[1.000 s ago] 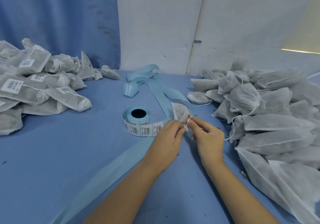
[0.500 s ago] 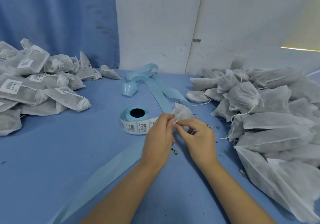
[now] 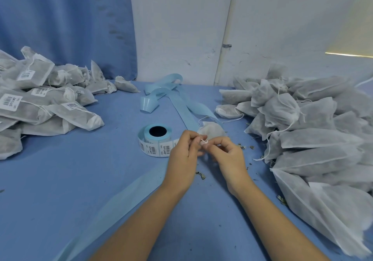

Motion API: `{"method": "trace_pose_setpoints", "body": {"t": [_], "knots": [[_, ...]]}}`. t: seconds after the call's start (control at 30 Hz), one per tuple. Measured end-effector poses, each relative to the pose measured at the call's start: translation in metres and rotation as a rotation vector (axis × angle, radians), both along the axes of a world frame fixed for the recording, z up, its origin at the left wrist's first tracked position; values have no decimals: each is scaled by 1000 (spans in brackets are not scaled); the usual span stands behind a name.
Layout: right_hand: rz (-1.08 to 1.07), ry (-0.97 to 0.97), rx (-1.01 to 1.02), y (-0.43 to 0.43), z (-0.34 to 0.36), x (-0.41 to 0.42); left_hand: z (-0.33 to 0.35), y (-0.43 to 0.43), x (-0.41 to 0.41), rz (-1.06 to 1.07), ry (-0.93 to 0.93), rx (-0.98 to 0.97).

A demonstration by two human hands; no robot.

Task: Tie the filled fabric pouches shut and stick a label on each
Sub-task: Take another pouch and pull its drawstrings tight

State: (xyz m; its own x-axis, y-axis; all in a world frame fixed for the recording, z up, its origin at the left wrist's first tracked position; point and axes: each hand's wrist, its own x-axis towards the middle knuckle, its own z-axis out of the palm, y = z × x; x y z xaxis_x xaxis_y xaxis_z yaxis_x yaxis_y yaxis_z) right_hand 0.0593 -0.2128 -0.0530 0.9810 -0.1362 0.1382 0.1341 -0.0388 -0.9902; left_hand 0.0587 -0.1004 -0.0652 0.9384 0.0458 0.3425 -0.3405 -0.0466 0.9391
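Between the fingers [image 3: 191, 138] of left hand [image 3: 182, 156] and right hand [image 3: 228, 157]: white drawstring [image 3: 203, 140], pinched from both sides. Just behind the fingers, filled pouch [image 3: 213, 131] on the bench [image 3: 80, 180], dark dried fill showing through. Label roll [image 3: 156, 139] just left. Labelled pouches [image 3: 40, 107] far left, unlabelled pile [image 3: 312, 135] right, same fill.

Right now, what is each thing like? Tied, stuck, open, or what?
left hand, pinching the string
right hand, pinching the string too
string, looped between both hands, knot unclear
pouch, on the table behind the hands, no label showing
label roll, lying flat, end unrolled
left pile, pouches labelled
right pile, no labels showing
backing strip, bare, trailing across the table
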Motion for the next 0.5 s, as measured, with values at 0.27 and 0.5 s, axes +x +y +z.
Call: {"method": "trace_pose_setpoints", "body": {"t": [0.27,0.5], "knots": [[338,158,299,-7,7,1,5,3,-1,37,-89,169],[340,205,606,-11,1,7,4,3,-1,31,-100,223]]}}
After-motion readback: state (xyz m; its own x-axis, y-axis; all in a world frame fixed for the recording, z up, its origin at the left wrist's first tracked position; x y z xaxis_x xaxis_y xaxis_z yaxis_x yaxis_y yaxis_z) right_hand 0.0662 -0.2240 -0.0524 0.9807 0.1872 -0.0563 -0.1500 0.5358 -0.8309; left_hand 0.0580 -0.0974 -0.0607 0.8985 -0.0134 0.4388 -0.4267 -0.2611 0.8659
